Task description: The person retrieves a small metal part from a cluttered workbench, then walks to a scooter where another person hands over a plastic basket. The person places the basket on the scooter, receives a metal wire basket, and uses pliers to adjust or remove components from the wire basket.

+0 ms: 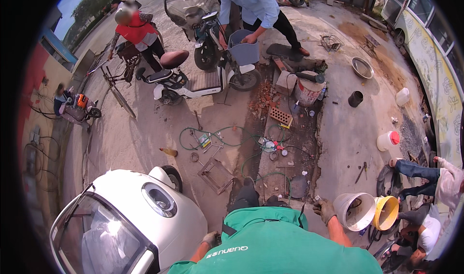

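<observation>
I look down past my green top (275, 240) at tools (208, 141), a green hose (188, 134), a metal frame (215, 175) and gauges on broken concrete. My gloved left hand (210, 239) is low beside the white vehicle (125, 216), its fingers curled; what they hold, if anything, is hidden. My gloved right hand (323, 209) is out to the right, fingers bent, beside a white bucket (353, 221), with a yellow bucket (386, 213) beyond it. I cannot make out anything in that hand.
A person in blue (249, 6) holds a grey basket (241, 51) by a scooter (203, 80). A person in red (137, 32) stands with a bicycle (118, 90). People (437, 192) work at lower right. A pit edge (316, 143), jugs (389, 141) and a bus (430, 80) lie right.
</observation>
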Motion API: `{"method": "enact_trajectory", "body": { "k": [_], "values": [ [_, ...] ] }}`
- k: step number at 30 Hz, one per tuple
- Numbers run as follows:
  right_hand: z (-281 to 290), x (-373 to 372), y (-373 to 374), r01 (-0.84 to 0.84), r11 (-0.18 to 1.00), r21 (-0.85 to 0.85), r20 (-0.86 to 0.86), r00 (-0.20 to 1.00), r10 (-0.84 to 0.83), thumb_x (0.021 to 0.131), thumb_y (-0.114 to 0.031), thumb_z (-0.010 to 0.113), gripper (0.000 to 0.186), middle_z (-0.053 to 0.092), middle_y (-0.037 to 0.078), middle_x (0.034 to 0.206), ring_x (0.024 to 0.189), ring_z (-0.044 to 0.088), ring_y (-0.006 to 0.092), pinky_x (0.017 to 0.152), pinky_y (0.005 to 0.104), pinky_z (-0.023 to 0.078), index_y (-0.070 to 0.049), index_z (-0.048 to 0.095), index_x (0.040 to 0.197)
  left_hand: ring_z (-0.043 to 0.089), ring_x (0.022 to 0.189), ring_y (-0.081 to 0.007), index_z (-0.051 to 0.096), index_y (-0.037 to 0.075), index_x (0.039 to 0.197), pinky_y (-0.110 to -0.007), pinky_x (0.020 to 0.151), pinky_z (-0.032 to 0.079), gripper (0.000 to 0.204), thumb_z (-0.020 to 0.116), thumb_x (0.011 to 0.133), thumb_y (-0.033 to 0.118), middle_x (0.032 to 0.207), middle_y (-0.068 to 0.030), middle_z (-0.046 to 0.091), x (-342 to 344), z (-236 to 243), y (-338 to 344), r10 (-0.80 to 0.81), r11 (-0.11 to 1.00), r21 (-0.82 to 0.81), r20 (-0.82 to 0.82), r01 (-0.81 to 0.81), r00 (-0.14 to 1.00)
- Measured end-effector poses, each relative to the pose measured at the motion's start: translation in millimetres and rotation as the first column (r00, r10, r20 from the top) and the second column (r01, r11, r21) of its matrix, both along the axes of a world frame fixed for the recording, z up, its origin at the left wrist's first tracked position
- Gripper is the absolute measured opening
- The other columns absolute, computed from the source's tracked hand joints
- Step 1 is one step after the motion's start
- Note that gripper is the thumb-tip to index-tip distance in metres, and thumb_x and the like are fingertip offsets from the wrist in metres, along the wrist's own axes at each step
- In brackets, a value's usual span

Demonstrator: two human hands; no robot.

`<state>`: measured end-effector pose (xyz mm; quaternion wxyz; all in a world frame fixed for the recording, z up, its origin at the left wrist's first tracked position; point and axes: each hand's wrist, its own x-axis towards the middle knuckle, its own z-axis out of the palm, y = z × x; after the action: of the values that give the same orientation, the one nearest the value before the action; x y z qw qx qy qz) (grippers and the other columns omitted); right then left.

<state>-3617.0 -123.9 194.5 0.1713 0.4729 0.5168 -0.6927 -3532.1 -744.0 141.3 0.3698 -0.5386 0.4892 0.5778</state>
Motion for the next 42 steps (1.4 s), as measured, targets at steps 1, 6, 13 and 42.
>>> {"method": "enact_trajectory", "body": {
  "k": [1, 6, 13, 42],
  "values": [
    [-2.3, -8.4, -1.1, 0.041, 0.999, 0.001, 0.027, 0.999, -0.041, 0.103, -0.016, 0.054, 0.025, 0.067, 0.009, 0.086, 0.066, 0.067, 0.0199, 0.054, 0.0312, 0.055, -0.005, 0.052, 0.125, 0.063, 0.067, -0.0228, 0.064, 0.003, 0.104, -0.044, 0.069, 0.054, 0.026, 0.058, 0.098, 0.027, 0.083, -0.0117, 0.069, -21.3, 6.0, 5.0, -0.056, 0.998, -0.021, -0.028, 0.055, 0.998],
    [-41.3, -38.5, -13.2, 0.218, 0.975, 0.044, 0.125, 0.967, -0.222, 0.102, -0.016, 0.055, 0.023, 0.067, 0.008, 0.087, 0.065, 0.067, 0.0198, 0.052, 0.0317, 0.055, -0.007, 0.053, 0.123, 0.063, 0.068, -0.0230, 0.067, 0.002, 0.105, -0.045, 0.070, 0.053, 0.027, 0.056, 0.100, 0.027, 0.084, -0.0120, 0.070, -149.8, -29.5, -6.8, -0.087, 0.995, 0.051, -0.046, 0.089, 0.995],
    [-132.8, -238.0, -96.9, 0.330, 0.944, 0.009, 0.151, 0.933, -0.327, 0.101, -0.016, 0.052, 0.019, 0.067, 0.010, 0.088, 0.064, 0.066, 0.0221, 0.049, 0.0333, 0.053, -0.006, 0.058, 0.116, 0.062, 0.075, -0.0281, 0.066, 0.002, 0.105, -0.041, 0.069, 0.050, 0.027, 0.062, 0.098, 0.028, 0.094, -0.0137, 0.068, -342.4, -101.7, -116.7, -0.193, 0.978, 0.030, -0.229, 0.205, 0.954],
    [-21.0, -938.8, -119.8, -0.227, 0.973, -0.035, -0.323, 0.924, 0.204, 0.105, -0.021, 0.057, 0.039, 0.072, 0.011, 0.104, 0.084, 0.071, 0.0177, 0.068, 0.0308, 0.058, 0.000, 0.056, 0.139, 0.069, 0.073, -0.0199, 0.074, 0.007, 0.104, -0.035, 0.067, 0.057, 0.029, 0.066, 0.096, 0.032, 0.089, -0.0057, 0.073, -719.0, -41.3, -40.0, -0.238, 0.959, -0.214, -0.241, 0.188, 0.941]
  ]
}}
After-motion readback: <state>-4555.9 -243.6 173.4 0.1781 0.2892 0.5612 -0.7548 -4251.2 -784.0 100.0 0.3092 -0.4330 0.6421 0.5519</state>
